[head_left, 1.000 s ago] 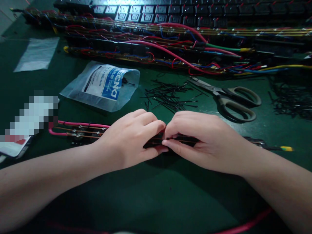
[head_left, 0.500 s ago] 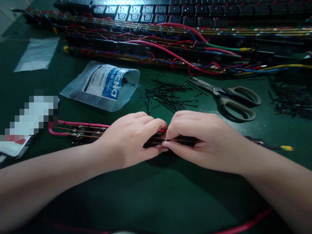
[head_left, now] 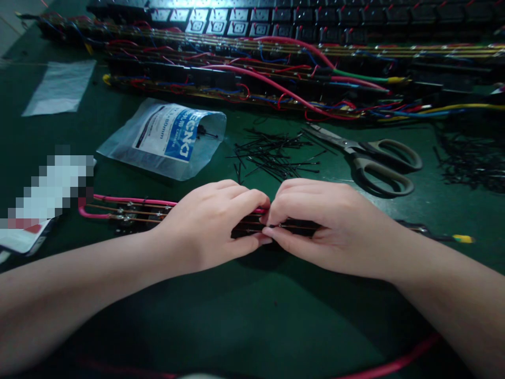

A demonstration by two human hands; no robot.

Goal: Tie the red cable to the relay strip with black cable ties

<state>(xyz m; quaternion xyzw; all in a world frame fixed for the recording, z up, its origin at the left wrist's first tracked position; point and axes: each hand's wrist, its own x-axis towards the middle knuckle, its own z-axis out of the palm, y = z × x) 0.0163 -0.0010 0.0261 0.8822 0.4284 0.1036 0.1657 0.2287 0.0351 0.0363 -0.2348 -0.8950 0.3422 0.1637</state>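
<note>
A long black strip (head_left: pixel 127 215) with copper-coloured bars, solder joints and a thick red wire (head_left: pixel 136 200) lies across the green table, partly hidden under both hands. My left hand (head_left: pixel 213 226) grips it around the middle, fingers on the far side and thumb on the near side. Against its fingertips, my right hand (head_left: pixel 331 223) is closed in a pinch over the strip and the wire. Whatever lies between those right fingertips is too small and covered to name. Just beyond the hands is a loose pile of black cable ties (head_left: pixel 272 152).
Scissors (head_left: pixel 355 150) lie behind my right hand, with a dark tangle of thin black pieces (head_left: pixel 473 160) farther right. An opened plastic bag (head_left: pixel 165 139) and a flat clear bag (head_left: pixel 61 88) are at the left. Wired strips (head_left: pixel 221 79) span the back.
Both hands keep almost the same place and hold on the strip. Only very slight finger movement shows.
</note>
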